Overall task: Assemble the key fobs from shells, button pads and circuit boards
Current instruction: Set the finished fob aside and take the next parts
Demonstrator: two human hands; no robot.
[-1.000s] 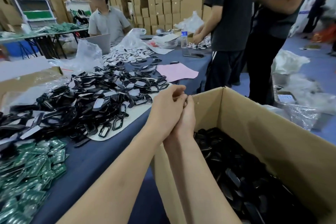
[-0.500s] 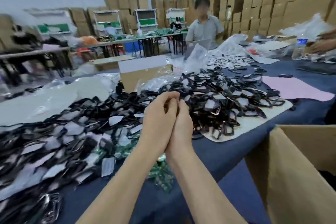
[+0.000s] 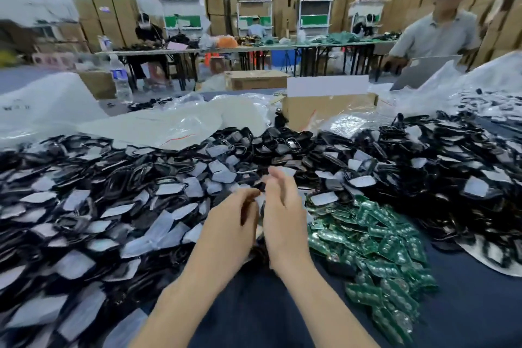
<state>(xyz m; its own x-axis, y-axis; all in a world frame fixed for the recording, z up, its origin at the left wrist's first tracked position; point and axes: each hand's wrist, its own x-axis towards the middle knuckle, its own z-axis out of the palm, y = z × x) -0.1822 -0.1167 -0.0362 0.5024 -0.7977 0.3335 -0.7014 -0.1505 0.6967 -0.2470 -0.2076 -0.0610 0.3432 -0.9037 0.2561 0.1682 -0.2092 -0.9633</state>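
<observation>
Left hand [image 3: 228, 223] is seen with fingers curled toward the thumb; whether anything is pinched cannot be told through the blur. Right hand [image 3: 282, 206] is held just beside it, fingers nearly straight, nothing gripped. Black shells [image 3: 113, 192] are heaped left and behind on the desk [image 3: 254, 308]. Green boards [image 3: 367, 234] are piled just right of the right hand.

Black shells [image 3: 118, 178] with grey pads heap left and behind; green circuit boards [image 3: 375, 248] pile right.
</observation>
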